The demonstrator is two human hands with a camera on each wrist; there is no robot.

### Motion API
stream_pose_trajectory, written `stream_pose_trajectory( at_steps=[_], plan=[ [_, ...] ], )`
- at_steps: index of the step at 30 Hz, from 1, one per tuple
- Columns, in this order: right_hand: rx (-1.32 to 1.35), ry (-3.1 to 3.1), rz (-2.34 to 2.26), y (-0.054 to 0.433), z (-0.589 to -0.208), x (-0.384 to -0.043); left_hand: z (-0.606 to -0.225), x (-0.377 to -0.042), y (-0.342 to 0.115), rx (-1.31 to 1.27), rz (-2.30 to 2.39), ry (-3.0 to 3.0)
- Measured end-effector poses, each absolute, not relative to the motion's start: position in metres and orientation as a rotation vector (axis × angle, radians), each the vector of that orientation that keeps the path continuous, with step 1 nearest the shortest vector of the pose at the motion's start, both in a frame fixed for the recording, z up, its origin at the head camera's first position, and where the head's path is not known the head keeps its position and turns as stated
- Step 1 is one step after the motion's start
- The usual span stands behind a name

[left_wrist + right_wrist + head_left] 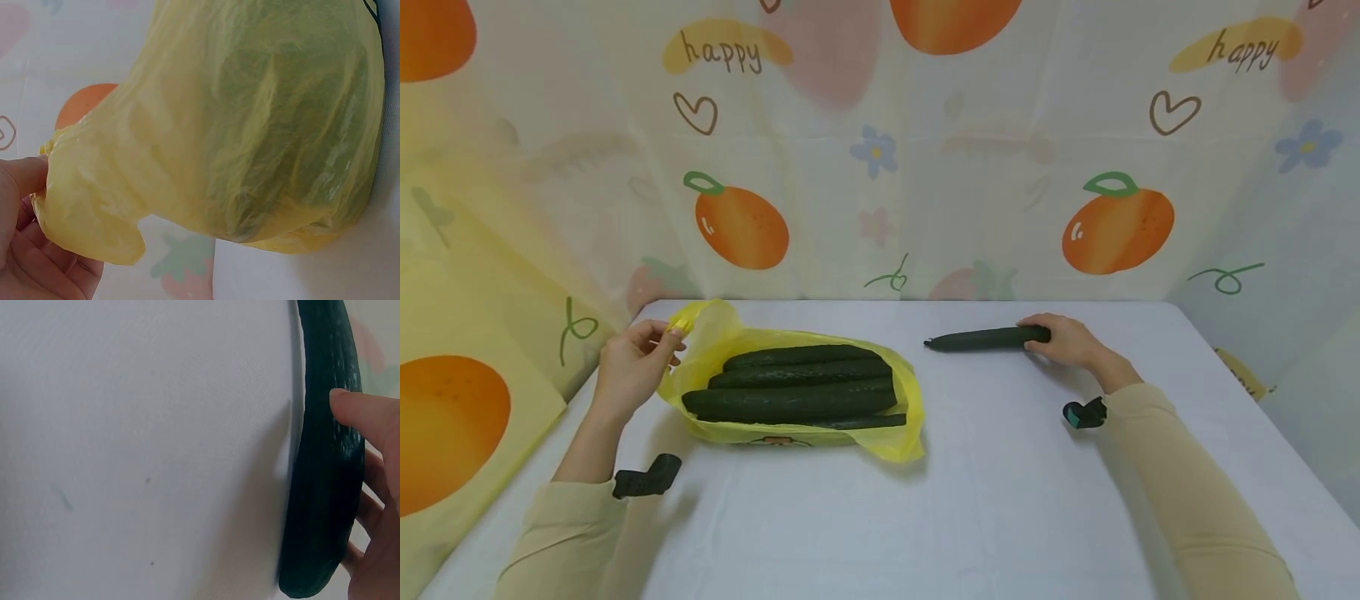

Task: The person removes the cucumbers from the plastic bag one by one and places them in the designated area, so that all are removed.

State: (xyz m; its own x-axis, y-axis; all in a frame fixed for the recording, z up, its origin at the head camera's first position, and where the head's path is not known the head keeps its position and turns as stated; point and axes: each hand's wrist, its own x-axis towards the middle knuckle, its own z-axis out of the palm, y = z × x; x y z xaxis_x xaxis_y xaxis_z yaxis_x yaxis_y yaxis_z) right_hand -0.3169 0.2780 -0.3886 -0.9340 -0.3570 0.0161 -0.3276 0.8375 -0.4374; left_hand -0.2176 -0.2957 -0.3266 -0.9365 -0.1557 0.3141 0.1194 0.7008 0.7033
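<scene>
A yellow plastic bag point(917, 417) lies on its side at the left of the table, its mouth spread and several dark green cucumbers point(790, 402) lying in it. My left hand point(628, 367) pinches the bag's gathered corner between thumb and fingers; the left wrist view shows the thin yellow plastic point(169, 156) stretching away from that pinch. Over on the right, my right hand point(1067, 342) grips a single cucumber point(977, 340) by its right end, thumb on the near side. In the right wrist view this cucumber point(325, 487) appears to rest on the white cloth.
The white-covered table point(850, 517) ends at the back against a hanging cloth point(970, 217) printed with oranges and hearts. A dark wrist device point(647, 477) sits by the left sleeve, another wrist device point(1084, 413) by the right.
</scene>
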Motion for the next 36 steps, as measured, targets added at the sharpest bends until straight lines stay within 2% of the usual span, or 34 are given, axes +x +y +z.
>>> stream_pose_trajectory(
  at_steps=[16,36],
  plan=[
    [-0.511,3.006,-0.679,0.272,-0.394,-0.324,-0.327,-0.218,-0.301,0.024,-1.076,-2.570],
    [-0.690,3.076,-0.869,0.259,-0.359,-0.312,-0.325,-0.218,-0.299,0.045,-1.091,-2.580]
  ],
)
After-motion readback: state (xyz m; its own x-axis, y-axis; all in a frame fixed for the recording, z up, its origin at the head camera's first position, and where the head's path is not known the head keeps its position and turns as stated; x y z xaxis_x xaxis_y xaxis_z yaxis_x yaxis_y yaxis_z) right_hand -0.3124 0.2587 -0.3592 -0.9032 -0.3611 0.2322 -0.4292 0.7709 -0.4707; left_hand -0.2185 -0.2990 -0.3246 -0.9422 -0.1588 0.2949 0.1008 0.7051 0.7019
